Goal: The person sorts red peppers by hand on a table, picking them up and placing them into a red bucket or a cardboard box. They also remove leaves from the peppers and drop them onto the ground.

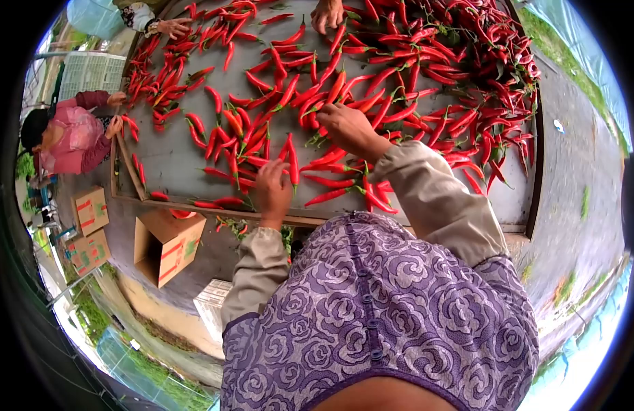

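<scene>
red chili peppers (pixel 232 123): spread in loose clusters across the grey table (pixel 171 147); a denser heap is formed at the far right corner.
left hand (pixel 272 188): held low over the near edge of the table, fingers bent, just beside an upright-pointing pepper (pixel 293 161); whether anything is gripped cannot be told.
right hand (pixel 347 127): reached out over the middle cluster, fingers partly extended and lowered among the peppers; a grip cannot be made out.
co-workers: one bare hand (pixel 327 15) placed at the far edge; another hand (pixel 173 27), patterned sleeve, set over peppers at far left; a person in a pink top (pixel 73 137) seen at the left edge, both hands by the rim.
boxes: one open cardboard box (pixel 180 250) and two printed cartons (pixel 89 229), stood left of the wearer.
crate (pixel 213 301): white, placed beside the left sleeve (pixel 254 274).
</scene>
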Available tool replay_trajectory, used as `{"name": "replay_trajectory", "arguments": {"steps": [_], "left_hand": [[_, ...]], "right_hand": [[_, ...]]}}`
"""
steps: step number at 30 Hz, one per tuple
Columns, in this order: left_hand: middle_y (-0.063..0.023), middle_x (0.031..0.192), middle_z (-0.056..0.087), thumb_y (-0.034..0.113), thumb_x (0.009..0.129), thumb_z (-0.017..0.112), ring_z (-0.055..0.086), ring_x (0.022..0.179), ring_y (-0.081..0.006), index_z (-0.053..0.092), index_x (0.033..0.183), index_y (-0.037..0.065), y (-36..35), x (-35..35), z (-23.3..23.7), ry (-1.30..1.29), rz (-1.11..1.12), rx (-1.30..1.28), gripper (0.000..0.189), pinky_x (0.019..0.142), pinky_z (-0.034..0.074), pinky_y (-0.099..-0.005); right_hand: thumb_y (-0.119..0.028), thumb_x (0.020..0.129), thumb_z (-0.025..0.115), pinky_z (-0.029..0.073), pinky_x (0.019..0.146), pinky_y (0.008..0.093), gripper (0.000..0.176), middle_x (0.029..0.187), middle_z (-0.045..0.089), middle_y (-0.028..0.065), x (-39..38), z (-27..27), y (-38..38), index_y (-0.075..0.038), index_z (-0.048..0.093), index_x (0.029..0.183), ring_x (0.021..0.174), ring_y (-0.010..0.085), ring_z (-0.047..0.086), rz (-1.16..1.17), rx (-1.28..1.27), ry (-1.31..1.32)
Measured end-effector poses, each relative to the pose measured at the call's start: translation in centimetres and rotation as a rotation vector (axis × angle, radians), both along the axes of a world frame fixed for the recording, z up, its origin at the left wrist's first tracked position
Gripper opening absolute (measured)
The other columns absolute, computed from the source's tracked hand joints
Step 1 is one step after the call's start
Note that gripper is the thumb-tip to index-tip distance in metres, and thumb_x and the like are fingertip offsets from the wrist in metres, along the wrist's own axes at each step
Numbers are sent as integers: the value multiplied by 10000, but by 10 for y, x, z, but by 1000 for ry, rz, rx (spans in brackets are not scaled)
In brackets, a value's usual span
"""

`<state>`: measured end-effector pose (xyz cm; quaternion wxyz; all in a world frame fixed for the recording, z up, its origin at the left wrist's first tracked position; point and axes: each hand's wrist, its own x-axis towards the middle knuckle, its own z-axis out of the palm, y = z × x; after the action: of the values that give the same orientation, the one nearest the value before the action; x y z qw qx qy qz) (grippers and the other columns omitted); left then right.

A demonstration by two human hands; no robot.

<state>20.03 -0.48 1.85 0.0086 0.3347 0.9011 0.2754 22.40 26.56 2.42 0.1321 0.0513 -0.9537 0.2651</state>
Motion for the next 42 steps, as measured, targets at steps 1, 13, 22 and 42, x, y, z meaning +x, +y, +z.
{"name": "replay_trajectory", "arguments": {"steps": [1,13,22,42], "left_hand": [[-140,1124,646,-29,729,590,556,1117,-356,662,1026,50,2,8,2,5,2,1,316,979,436,-453],[-66,1006,677,35,879,615,622,994,-167,658,1030,14,-7,45,3,-816,346,499,158,858,493,-301],[-47,1019,675,214,973,599,594,937,-114,621,1177,18,71,52,53,-820,-127,524,283,840,481,-285],[-157,884,623,140,914,541,618,830,-298,603,987,-19,67,74,72,-882,-430,203,186,754,476,-368]], "right_hand": [[-89,775,580,533,709,423,145,905,596,104,-11,-10,1,-73,626,912,875,321,604,20,33,24],[-98,977,567,528,711,252,101,904,665,29,35,57,21,-29,641,979,766,125,647,-317,-1556,-277],[-95,972,560,528,699,230,104,863,621,18,105,60,-18,-19,599,1033,737,111,612,-297,-2303,-534],[-255,938,611,342,444,275,306,600,545,-20,148,54,-15,-7,652,764,499,89,481,-261,-1328,-916]]}}
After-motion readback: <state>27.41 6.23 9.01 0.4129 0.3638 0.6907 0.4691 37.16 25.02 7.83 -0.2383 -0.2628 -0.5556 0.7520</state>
